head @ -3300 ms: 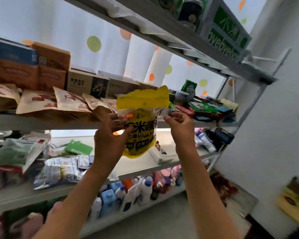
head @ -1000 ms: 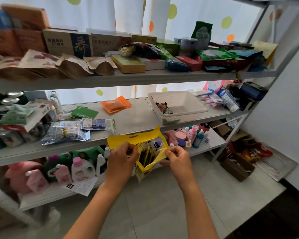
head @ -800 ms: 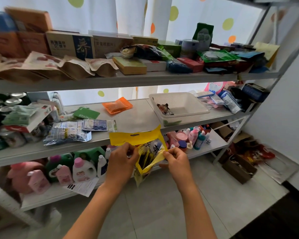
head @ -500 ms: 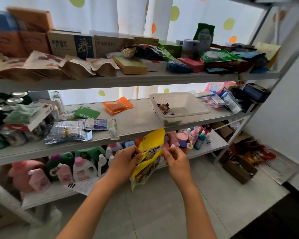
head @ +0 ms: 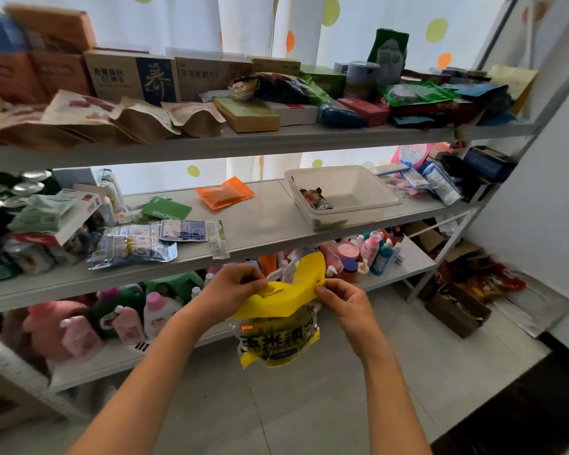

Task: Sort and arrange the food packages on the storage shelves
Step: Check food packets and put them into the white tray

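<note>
I hold a yellow food packet (head: pixel 278 343) with black printed characters in front of the lower shelves, hanging upright below my hands. My left hand (head: pixel 234 289) pinches the left side of its yellow top flap, and my right hand (head: pixel 344 300) pinches the right side. The flap is bent over toward me. The middle shelf (head: pixel 263 224) behind carries an orange pouch (head: pixel 224 193), flat silver and blue sachets (head: pixel 135 244) and a white basket (head: pixel 349 192). Brown paper bags (head: pixel 89 121) and boxes (head: pixel 132 75) crowd the upper shelf.
Bottles of detergent and lotion (head: pixel 155 315) line the bottom shelf. Cans (head: pixel 0 192) stand at the middle shelf's left end. Cardboard boxes (head: pixel 457 310) with packets lie on the floor at the right, by a white wall (head: pixel 546 205). Grey tiled floor lies below my arms.
The packet came down from upper-shelf height to waist height. In the last half second it turned from edge-on to face me, and both hands shifted to its top flap.
</note>
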`<state>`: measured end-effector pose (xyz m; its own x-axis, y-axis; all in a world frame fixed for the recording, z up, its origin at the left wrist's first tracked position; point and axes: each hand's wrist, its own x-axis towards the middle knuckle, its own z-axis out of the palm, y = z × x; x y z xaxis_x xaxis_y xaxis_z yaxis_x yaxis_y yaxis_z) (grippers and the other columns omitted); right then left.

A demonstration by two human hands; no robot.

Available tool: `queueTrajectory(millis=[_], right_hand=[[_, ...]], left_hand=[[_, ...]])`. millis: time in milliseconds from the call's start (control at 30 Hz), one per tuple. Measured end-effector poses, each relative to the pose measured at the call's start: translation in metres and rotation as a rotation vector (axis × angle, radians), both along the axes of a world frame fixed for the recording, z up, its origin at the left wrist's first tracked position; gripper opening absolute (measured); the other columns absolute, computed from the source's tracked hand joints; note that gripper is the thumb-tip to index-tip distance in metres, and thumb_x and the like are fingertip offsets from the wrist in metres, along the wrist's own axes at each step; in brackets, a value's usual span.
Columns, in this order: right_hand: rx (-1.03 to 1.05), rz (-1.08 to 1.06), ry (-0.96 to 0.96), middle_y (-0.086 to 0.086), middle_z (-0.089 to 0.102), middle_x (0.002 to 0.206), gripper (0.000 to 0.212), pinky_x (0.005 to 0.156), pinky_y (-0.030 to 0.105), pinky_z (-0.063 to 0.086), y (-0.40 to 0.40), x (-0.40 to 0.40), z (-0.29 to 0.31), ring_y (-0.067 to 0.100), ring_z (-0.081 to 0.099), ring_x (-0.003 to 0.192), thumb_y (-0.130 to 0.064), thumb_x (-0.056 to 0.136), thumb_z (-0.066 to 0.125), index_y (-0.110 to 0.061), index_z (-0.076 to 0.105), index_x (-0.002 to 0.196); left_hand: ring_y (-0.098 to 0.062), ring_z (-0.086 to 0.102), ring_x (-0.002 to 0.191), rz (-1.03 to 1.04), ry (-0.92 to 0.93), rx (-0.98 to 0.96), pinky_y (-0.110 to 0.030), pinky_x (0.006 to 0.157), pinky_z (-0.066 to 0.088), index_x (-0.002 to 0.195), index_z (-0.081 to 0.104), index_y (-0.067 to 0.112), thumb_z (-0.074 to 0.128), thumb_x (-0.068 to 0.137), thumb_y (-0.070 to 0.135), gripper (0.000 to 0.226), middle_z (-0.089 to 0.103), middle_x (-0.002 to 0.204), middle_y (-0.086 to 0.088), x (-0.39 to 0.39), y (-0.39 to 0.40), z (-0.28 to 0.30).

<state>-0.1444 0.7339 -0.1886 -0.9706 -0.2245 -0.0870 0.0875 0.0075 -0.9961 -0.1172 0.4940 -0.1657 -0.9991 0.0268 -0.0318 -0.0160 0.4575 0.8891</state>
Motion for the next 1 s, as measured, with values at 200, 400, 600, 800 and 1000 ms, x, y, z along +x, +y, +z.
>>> queueTrajectory(millis=[200,400,600,800,1000], right_hand=[[-0.179,-0.044,-0.009,0.006,0.076,0.085,0.007,0.071,0.025,0.057,-0.013,0.003,0.009,0.015,0.071,0.078,-0.010,0.084,0.072,-0.012,0.076,0.089],[-0.123,-0.145,0.043,0.008,0.074,0.084,0.021,0.080,0.043,0.057,-0.019,0.005,0.018,0.025,0.067,0.082,-0.009,0.093,0.066,-0.020,0.078,0.081],[-0.013,-0.159,0.087,0.010,0.077,0.092,0.010,0.079,0.044,0.061,-0.015,0.008,0.021,0.028,0.071,0.087,-0.013,0.097,0.064,-0.016,0.074,0.095],[0.032,-0.157,0.137,0.004,0.077,0.090,0.011,0.079,0.031,0.059,-0.016,0.012,0.021,0.016,0.070,0.086,-0.011,0.096,0.066,-0.017,0.075,0.095],[0.022,-0.234,0.154,0.003,0.077,0.093,0.010,0.083,0.038,0.061,-0.006,0.009,0.024,0.025,0.072,0.094,-0.017,0.096,0.067,-0.015,0.075,0.101]], left_hand=[[-0.008,0.049,0.069,-0.010,-0.070,-0.048,-0.024,0.065,0.037,0.082,0.072,0.019,0.062,0.097,0.022,0.018,0.059,0.070,0.008,-0.008,-0.004,0.016],[-0.015,0.057,0.075,-0.127,-0.071,0.169,-0.026,0.072,0.043,0.096,0.074,0.013,0.065,0.081,0.060,0.051,0.064,0.084,-0.003,-0.003,0.018,0.023],[-0.013,0.065,0.077,-0.083,0.056,0.151,-0.033,0.075,0.056,0.095,0.073,0.008,0.081,0.080,0.022,0.022,0.072,0.090,-0.014,-0.014,0.040,0.011],[-0.009,0.042,0.054,-0.079,0.144,0.124,-0.026,0.057,0.035,0.064,0.059,0.010,0.076,0.086,0.020,0.029,0.047,0.056,0.003,-0.019,0.063,0.000],[-0.005,0.047,0.052,-0.034,0.195,0.212,-0.025,0.053,0.037,0.061,0.065,0.012,0.081,0.081,0.023,0.028,0.055,0.051,0.007,-0.027,0.077,0.006]])
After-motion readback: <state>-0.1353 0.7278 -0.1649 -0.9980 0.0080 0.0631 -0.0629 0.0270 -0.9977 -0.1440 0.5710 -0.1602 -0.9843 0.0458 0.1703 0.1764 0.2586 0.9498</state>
